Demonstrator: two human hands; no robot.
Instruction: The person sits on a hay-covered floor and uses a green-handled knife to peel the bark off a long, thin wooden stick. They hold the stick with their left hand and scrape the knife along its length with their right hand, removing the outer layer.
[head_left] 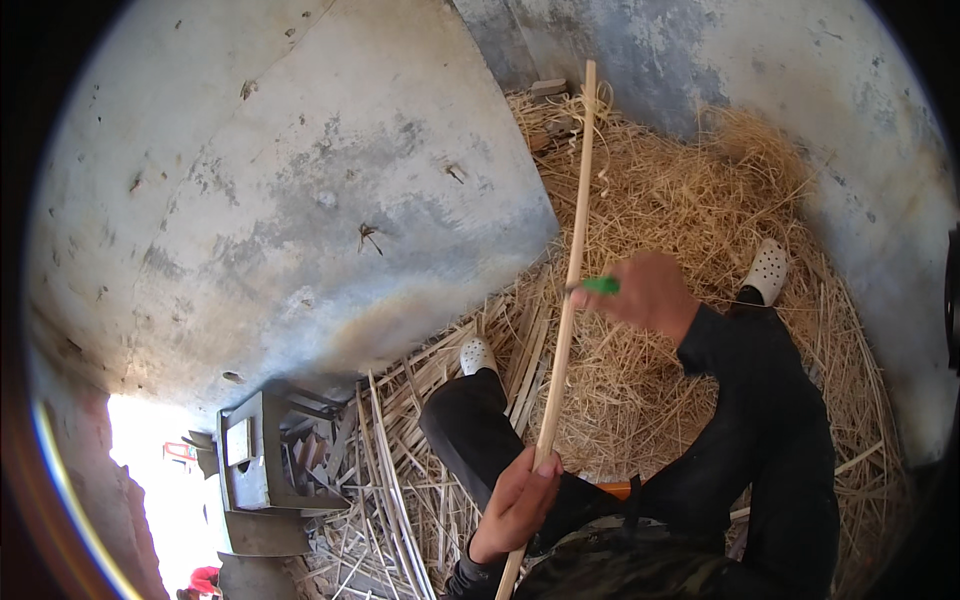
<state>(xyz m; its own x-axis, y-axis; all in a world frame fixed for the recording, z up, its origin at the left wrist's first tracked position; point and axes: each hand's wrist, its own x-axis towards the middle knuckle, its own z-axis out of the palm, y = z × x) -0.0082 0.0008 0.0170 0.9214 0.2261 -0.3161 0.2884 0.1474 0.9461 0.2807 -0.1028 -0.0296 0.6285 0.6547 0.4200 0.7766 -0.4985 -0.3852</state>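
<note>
A long pale wooden strip point(574, 270) slants from my lap up toward the far wall. Near its lower end, my left hand point(518, 505) is wrapped around it above my left thigh. Farther up, my right hand point(640, 290) grips a green-handled knife point(600, 286), blurred by motion. Its short dark blade meets the strip about midway along; the exact blade shape is too small to make out. Thin curled shavings point(603, 182) hang beside the strip's upper part.
A thick heap of straw-like shavings point(690, 200) covers the floor between my feet in pale clogs point(768, 268). Long loose strips point(395, 480) lie at the left beside a worn wooden cabinet point(262, 450). Stained plaster walls point(300, 180) close in, with a bright doorway point(165, 480) at lower left.
</note>
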